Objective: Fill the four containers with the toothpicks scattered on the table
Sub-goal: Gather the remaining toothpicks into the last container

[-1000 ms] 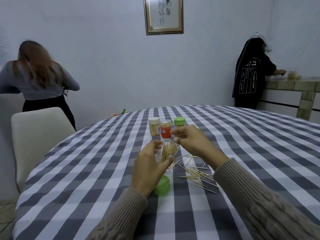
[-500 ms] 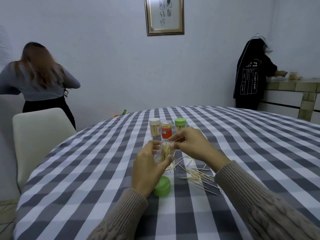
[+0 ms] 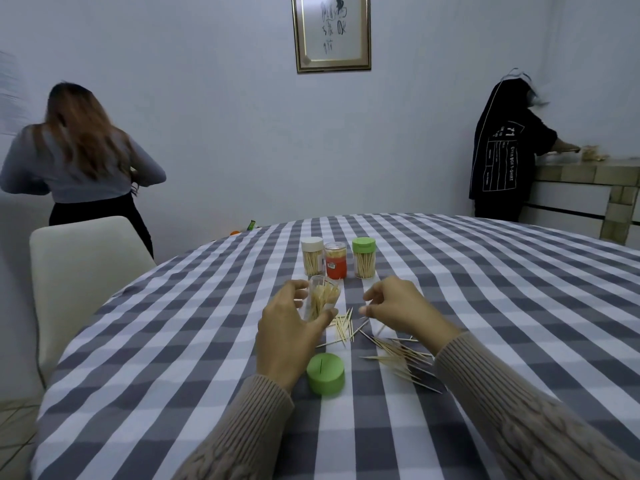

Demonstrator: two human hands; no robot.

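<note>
My left hand (image 3: 287,330) grips a clear lidless container (image 3: 320,299) partly filled with toothpicks, held tilted just above the checked table (image 3: 173,341). To the container's right my right hand (image 3: 398,306) hovers over the scattered toothpicks (image 3: 398,351) with its fingers curled; whether it pinches any I cannot tell. Three capped containers stand in a row behind: one with a white lid (image 3: 312,256), an orange one (image 3: 335,260), and one with a green lid (image 3: 364,257). A loose green lid (image 3: 325,374) lies near my left wrist.
A white chair (image 3: 79,271) stands at the table's left edge. One person stands behind it at the far left, and another stands at a counter (image 3: 588,174) at the far right. A framed picture (image 3: 331,32) hangs on the back wall.
My right hand has pulled away from the mouth of the held container, moving right and down toward the loose toothpicks. My left hand still holds the container.
</note>
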